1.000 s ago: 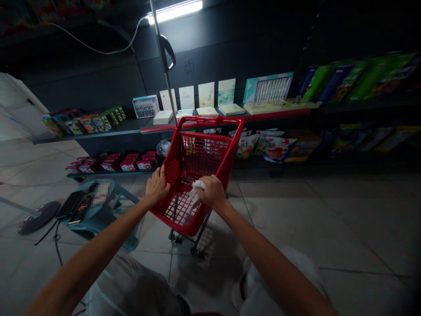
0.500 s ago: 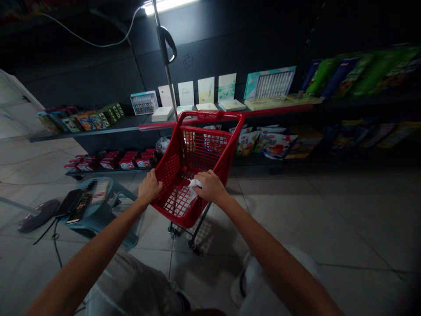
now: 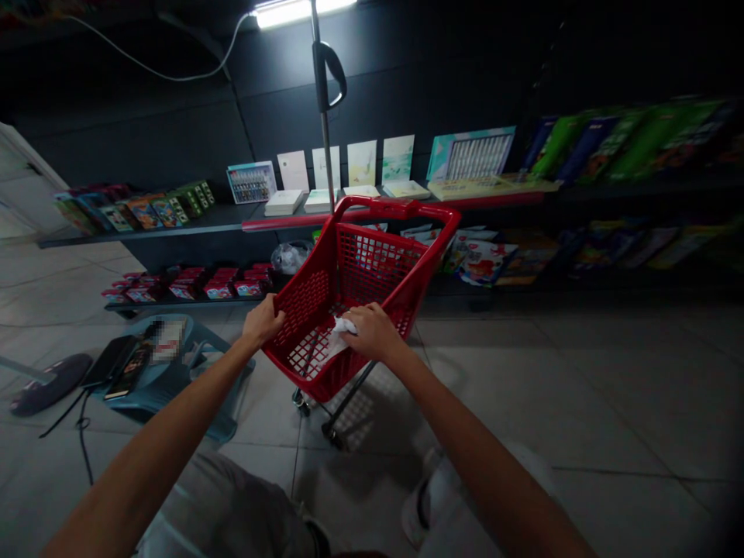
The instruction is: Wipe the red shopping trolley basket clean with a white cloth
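A small red plastic shopping cart (image 3: 372,271) stands on the tiled floor in front of me, its basket tilted toward me. My left hand (image 3: 263,321) grips the near left rim of the basket. My right hand (image 3: 372,332) is closed on a crumpled white cloth (image 3: 340,329) and presses it against the inside of the basket's near wall. A metal pole (image 3: 323,116) with a black handle rises behind the cart.
Dark shelves (image 3: 191,223) along the back wall hold boxes, cards and colourful packs. A teal plastic stool (image 3: 174,372) with phones on it stands at the left, next to a round fan base (image 3: 49,384) and a cable. Open tiled floor lies to the right.
The cart has turned and shifted slightly to the right. Both hands kept their hold, and the cloth has slid along the basket's inner wall.
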The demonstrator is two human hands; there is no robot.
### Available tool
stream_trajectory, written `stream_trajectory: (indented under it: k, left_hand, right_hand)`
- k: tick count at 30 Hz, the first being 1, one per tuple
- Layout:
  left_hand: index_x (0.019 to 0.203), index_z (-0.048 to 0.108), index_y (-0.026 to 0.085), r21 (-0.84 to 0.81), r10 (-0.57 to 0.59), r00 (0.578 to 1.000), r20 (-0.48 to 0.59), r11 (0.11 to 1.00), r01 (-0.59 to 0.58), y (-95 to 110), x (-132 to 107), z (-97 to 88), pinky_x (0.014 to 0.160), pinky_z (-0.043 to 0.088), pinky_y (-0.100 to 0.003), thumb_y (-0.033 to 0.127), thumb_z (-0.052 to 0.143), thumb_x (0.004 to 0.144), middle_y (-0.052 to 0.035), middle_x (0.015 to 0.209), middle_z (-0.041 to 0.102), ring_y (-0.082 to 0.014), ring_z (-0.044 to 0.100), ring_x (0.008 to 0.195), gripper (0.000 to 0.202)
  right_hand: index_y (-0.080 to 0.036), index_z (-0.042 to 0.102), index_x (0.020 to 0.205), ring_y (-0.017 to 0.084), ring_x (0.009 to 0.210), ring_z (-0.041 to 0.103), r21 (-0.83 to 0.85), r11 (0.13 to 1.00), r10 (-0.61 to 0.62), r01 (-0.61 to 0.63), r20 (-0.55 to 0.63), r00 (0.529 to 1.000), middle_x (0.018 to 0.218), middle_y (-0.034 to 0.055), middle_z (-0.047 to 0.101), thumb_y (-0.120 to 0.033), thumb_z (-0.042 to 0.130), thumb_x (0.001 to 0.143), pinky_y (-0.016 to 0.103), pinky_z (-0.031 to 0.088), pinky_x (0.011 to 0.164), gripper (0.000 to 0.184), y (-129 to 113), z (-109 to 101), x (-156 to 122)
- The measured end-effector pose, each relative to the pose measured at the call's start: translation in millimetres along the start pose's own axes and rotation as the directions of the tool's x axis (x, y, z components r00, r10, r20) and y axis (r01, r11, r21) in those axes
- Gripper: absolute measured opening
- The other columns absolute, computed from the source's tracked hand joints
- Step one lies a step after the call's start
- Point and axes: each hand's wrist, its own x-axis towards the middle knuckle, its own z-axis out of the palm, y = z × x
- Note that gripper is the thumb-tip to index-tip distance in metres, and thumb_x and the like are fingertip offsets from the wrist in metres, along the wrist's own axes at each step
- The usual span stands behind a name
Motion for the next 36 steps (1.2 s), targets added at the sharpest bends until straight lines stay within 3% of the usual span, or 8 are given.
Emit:
stream_trajectory:
  k: [6,9,14,21,26,36]
  left_hand:
    - [0.132,0.048,0.021,-0.005,0.036,0.999,0.017,0.999,-0.036,3,4,4.3,0.093,0.053,-0.036,0.036,0.050,0.097,-0.0122,0.126,0.072,-0.0282,0.072,0.111,0.038]
    - [0.131,0.048,0.021,-0.006,0.041,0.999,0.028,0.999,-0.041,7,6,5.6,0.093,0.053,-0.035,0.034,0.047,0.099,-0.0117,0.124,0.073,-0.0270,0.072,0.111,0.035]
    - [0.130,0.049,0.021,0.086,0.012,0.999,0.034,0.996,-0.015,14,10,9.0,0.091,0.055,-0.040,0.037,0.038,0.104,-0.0146,0.124,0.072,-0.0302,0.073,0.108,0.033]
    - [0.131,0.048,0.017,0.155,-0.027,1.000,0.010,0.988,0.025,15,16,10.9,0.092,0.055,-0.044,0.043,0.038,0.104,-0.0195,0.131,0.068,-0.0342,0.072,0.111,0.039]
    - [0.131,0.048,0.016,0.129,-0.096,0.995,-0.004,0.987,0.096,14,20,8.9,0.091,0.055,-0.044,0.049,0.043,0.101,-0.0199,0.126,0.071,-0.0363,0.073,0.109,0.045]
    - [0.126,0.054,0.016,0.156,-0.139,0.989,0.049,0.979,0.130,13,21,4.4,0.092,0.055,-0.043,0.050,0.040,0.102,-0.0213,0.119,0.074,-0.0343,0.073,0.112,0.044]
  right_hand:
    - [-0.017,0.074,0.105,0.026,0.103,0.062,-0.094,0.978,0.157,-0.185,-0.248,0.956,0.107,0.0099,0.076,-0.031,0.059,0.096,0.040,0.031,0.111,0.023,69,-21,-5]
    - [-0.017,0.075,0.103,0.026,0.099,0.061,-0.114,0.966,0.184,-0.232,-0.330,0.926,0.102,0.0099,0.075,-0.032,0.057,0.096,0.042,0.030,0.113,0.024,78,-23,-9]
    - [-0.018,0.074,0.094,0.024,0.092,0.060,-0.139,0.954,0.208,-0.264,-0.323,0.923,0.093,0.0085,0.072,-0.032,0.055,0.096,0.043,0.026,0.112,0.024,46,-15,-17]
    - [-0.019,0.069,0.093,0.023,0.093,0.058,-0.065,0.986,0.138,-0.157,-0.231,0.963,0.097,0.0074,0.071,-0.035,0.062,0.093,0.038,0.032,0.093,0.018,-2,0,-26]
    - [-0.019,0.068,0.092,0.023,0.093,0.057,-0.050,0.990,0.118,-0.133,-0.233,0.965,0.097,0.0073,0.070,-0.034,0.062,0.094,0.038,0.031,0.092,0.016,-8,2,-28]
    - [-0.019,0.068,0.091,0.022,0.091,0.058,-0.046,0.990,0.119,-0.135,-0.252,0.960,0.097,0.0068,0.071,-0.038,0.064,0.094,0.038,0.030,0.090,0.019,-6,5,-18]
